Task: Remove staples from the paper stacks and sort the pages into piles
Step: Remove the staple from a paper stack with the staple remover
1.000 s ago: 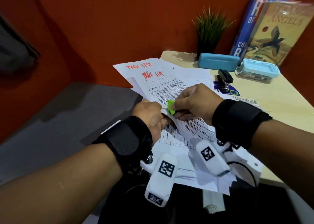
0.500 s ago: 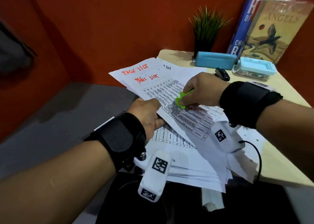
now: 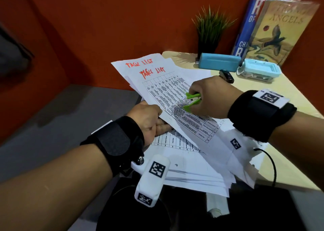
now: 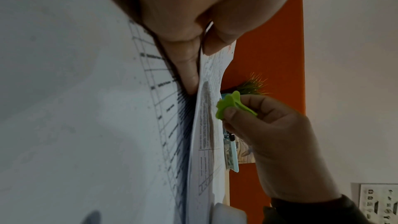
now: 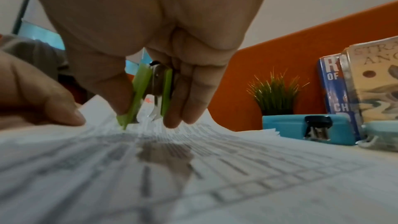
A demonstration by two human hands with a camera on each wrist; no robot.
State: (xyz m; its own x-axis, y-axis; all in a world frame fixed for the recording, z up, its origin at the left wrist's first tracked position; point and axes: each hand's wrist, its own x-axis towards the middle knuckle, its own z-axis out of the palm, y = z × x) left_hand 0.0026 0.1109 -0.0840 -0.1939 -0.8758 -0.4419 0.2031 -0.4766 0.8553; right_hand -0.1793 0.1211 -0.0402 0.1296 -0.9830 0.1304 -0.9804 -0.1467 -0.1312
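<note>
Head view: right hand (image 3: 210, 97) grips a green staple remover (image 3: 192, 101), thumb and fingers (image 5: 187, 101) curled round it, its tip over the printed sheet (image 3: 177, 108). Left hand (image 3: 149, 120), at 8 o'clock of the remover, pinches that sheet's edge above the paper stack (image 3: 184, 160) on the counter (image 3: 289, 99).

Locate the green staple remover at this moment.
In the head view the green staple remover sits mid-frame, pinched in the right hand over the printed table sheet, whose near edge the left hand grips.
</note>
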